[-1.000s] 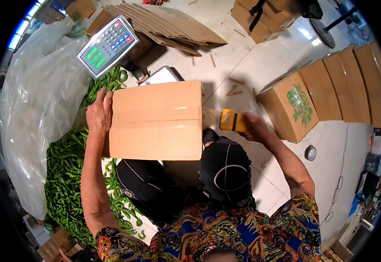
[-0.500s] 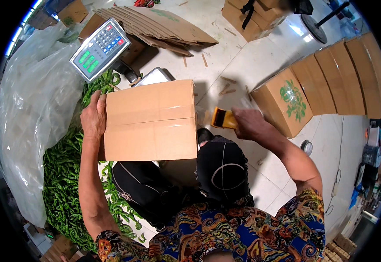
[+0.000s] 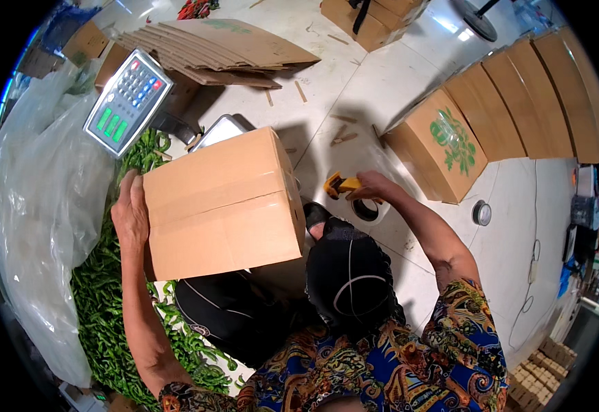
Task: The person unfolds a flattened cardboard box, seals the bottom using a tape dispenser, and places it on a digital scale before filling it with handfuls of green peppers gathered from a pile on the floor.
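Observation:
A closed cardboard box point(image 3: 220, 213) is tilted above my knees, with a strip of clear tape along its middle seam. My left hand point(image 3: 131, 209) grips its left side, the fingers bent over the far-left edge. To the right of the box, apart from it, my right hand point(image 3: 378, 187) is closed round the handle of a yellow tape dispenser point(image 3: 339, 185). A roll of clear tape point(image 3: 366, 210) hangs below the handle. Behind the box, a scale's metal platform point(image 3: 220, 130) is partly hidden.
The scale's display point(image 3: 128, 101) stands at the far left. Green peppers point(image 3: 104, 309) heap beside a plastic sheet point(image 3: 42, 206). Flattened cartons point(image 3: 217, 51) lie behind; a row of boxes point(image 3: 443, 141) stands right. A spare tape roll point(image 3: 481, 213) rests on the floor.
The box has tilted, bringing its right side into view. My right hand has moved slightly left and the tape dispenser has turned, showing its roll. My left hand keeps its hold.

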